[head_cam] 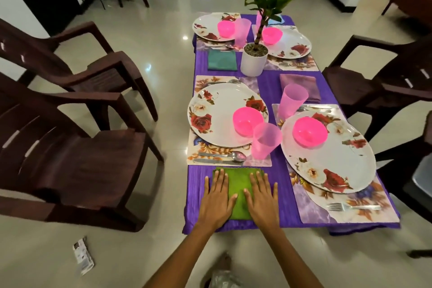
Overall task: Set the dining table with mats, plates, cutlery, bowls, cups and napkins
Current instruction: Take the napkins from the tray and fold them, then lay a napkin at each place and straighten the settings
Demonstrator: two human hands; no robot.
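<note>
Both palms flat: left hand (pixel 216 196) and right hand (pixel 261 196) press side by side, fingers straight, on the green napkin (pixel 239 190) (folded), just nearer than the floral mat (pixel 257 162) on the purple tablecloth (pixel 199 190).

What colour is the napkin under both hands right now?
Green; the napkin lies flat on the purple tablecloth, clearest in the head view.

No legible text anywhere; print on the floor leaflet (pixel 83 255) too small to read.
</note>
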